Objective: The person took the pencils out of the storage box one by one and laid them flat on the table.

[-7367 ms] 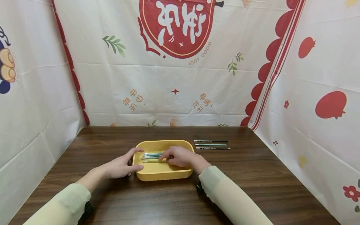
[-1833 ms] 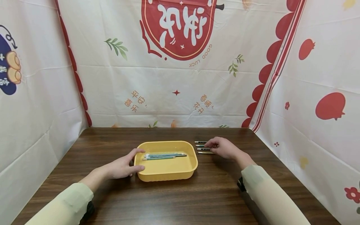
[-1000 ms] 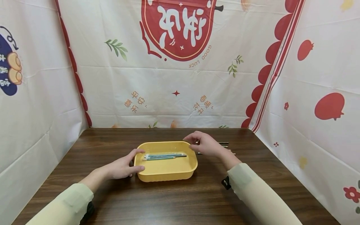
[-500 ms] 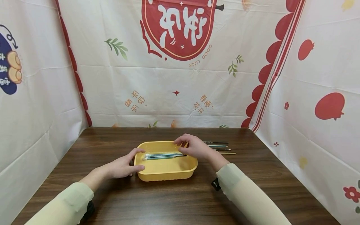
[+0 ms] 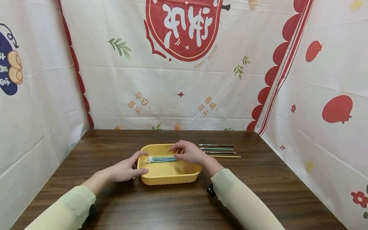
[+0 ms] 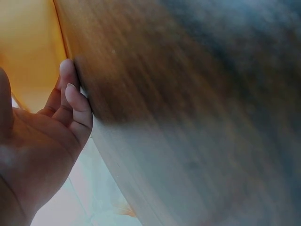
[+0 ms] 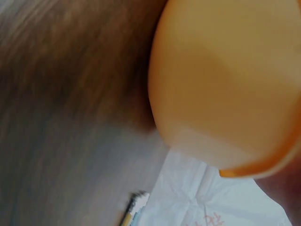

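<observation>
My left hand [image 5: 126,168] holds the left end of a yellow plastic tray [image 5: 169,180], its thumb and index finger over the rim. In the left wrist view, other fingers [image 6: 81,106] lie against the tray's outer wall. Several green and dark pencils [image 5: 161,161] lie side by side in the tray, erasers to the left. Above their right ends hovers my right hand [image 5: 189,153], fingers loosely bent, with nothing seen between them; it covers the pencils' tips. The right wrist view shows the tray's wall [image 7: 221,89] and only a blurred edge of the hand.
Right of the tray, a spaced row of pencils lies on the dark wooden table [image 5: 161,207]: a black pencil [image 5: 217,145], a green pencil [image 5: 218,149], another dark one and a yellowish pencil [image 5: 227,157] nearest me. A printed white cloth [image 5: 123,83] encloses the back and sides.
The yellowish pencil, in the tray under my right hand at first, now lies in the row on the table. My right hand has since moved left from the row to above the tray. My left hand stays.
</observation>
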`<state>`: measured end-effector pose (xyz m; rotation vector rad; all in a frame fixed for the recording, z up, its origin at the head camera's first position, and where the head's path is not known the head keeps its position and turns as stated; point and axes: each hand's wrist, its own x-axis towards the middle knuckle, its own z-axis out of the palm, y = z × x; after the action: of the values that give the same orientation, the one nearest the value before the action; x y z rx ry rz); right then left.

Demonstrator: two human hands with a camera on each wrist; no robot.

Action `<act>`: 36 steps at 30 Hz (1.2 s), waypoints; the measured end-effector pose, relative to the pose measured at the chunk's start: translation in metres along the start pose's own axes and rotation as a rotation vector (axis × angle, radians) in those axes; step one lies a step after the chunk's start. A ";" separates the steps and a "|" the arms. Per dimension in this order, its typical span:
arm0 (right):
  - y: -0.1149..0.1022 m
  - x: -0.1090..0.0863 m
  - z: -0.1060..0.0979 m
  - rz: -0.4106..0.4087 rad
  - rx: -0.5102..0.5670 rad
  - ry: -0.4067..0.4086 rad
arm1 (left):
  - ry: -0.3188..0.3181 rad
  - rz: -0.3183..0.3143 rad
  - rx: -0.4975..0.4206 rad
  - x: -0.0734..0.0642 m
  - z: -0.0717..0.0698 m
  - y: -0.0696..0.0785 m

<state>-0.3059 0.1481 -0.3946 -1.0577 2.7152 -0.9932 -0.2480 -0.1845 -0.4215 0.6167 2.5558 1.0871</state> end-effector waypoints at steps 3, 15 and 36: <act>0.002 0.004 0.006 0.011 0.005 -0.004 | -0.003 0.000 -0.008 0.000 0.000 0.000; 0.001 0.015 0.022 0.060 0.012 -0.004 | -0.006 0.005 -0.026 0.000 0.000 0.001; 0.002 0.015 0.027 0.063 -0.007 -0.174 | -0.005 0.019 -0.025 0.000 0.001 -0.001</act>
<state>-0.3107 0.1253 -0.4146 -1.0022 2.5965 -0.8405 -0.2478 -0.1849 -0.4232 0.6370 2.5332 1.1209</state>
